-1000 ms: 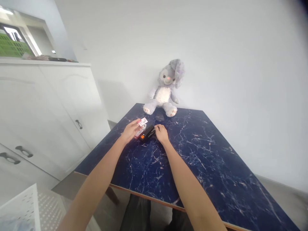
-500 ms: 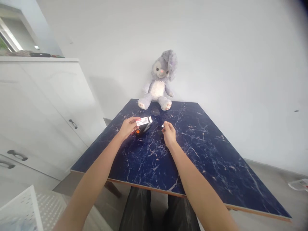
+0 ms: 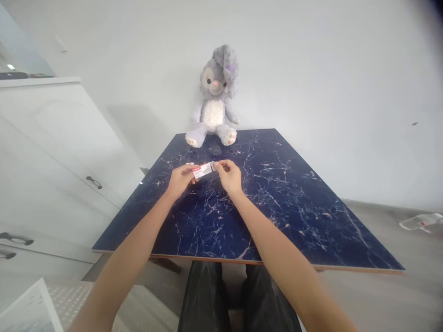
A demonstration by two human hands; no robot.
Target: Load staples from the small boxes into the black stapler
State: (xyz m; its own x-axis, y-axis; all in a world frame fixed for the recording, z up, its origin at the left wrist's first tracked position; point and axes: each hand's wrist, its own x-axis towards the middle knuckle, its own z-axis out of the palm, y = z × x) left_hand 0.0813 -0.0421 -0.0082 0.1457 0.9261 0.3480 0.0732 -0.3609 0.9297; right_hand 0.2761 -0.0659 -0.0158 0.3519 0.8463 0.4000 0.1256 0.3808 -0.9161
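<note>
Gripping red-white box [image 3: 202, 171] in left hand [image 3: 179, 180]; right hand [image 3: 231, 178] pinching at end, contents unclear.

Pale bare wall [image 3: 311, 83], white cabinet [image 3: 62, 161] with dark handles [image 3: 94, 182], grey floor [image 3: 380, 221]

Classifiable as probably a room in a home, judging by a gray plush toy [image 3: 213, 115] seated on a blue marbled table [image 3: 277, 207] beyond left hand [image 3: 179, 181] and right hand [image 3: 231, 177]. Consistent with white, dark-handled cabinets [image 3: 51, 175] left of the grip.
</note>
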